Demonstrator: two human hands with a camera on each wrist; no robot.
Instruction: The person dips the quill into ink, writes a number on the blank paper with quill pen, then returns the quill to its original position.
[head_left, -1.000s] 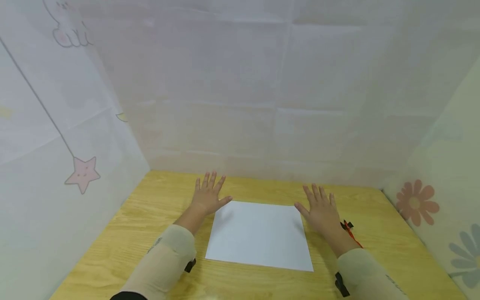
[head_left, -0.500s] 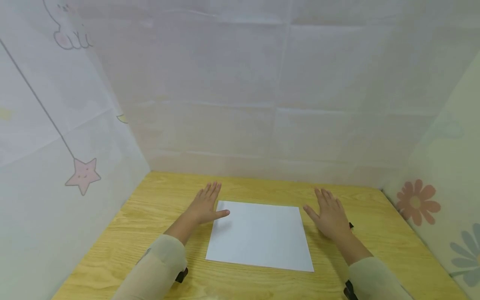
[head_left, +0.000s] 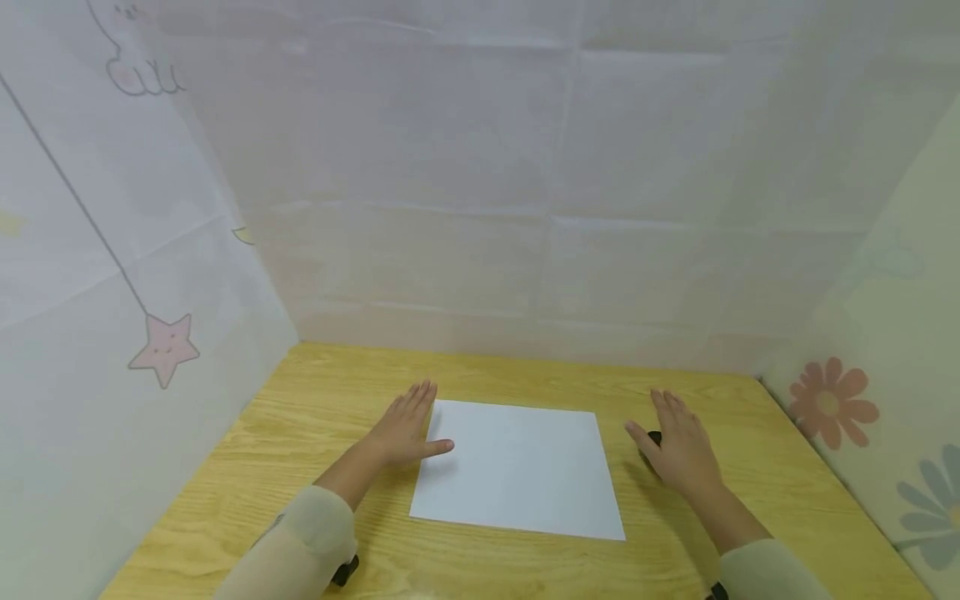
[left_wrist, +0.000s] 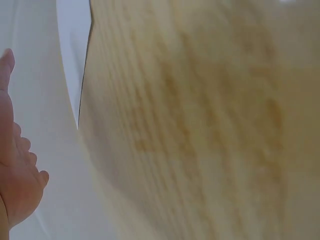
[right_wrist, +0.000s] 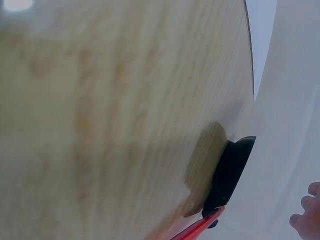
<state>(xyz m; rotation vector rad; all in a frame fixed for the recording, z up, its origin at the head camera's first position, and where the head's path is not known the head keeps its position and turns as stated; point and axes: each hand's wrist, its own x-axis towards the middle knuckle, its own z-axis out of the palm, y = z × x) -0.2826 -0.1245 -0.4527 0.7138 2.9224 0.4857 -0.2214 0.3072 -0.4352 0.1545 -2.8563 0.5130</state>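
A blank white sheet of paper [head_left: 517, 471] lies flat on the wooden table, its left and right edges between the hands. The left hand [head_left: 401, 433] hovers at the paper's left edge, fingers straight and thumb spread over the sheet. To the right of the paper, the right hand [head_left: 682, 446] is held with fingers extended and thumb out, holding nothing. Partly hidden behind it is a dark object [head_left: 654, 437]. In the right wrist view this shows as a black piece [right_wrist: 230, 172] with a slim red part [right_wrist: 197, 230]; its kind is unclear.
The wood-grain table [head_left: 495, 575] is enclosed by a pale back wall [head_left: 525, 208] and side walls printed with a pink star [head_left: 164, 348] and flowers [head_left: 831, 403]. Black straps [head_left: 345, 570] are at the forearms.
Both hands have drawn back toward the person and apart, the right one moving further right. Their spread fingers have come closer together. The paper has stayed in place.
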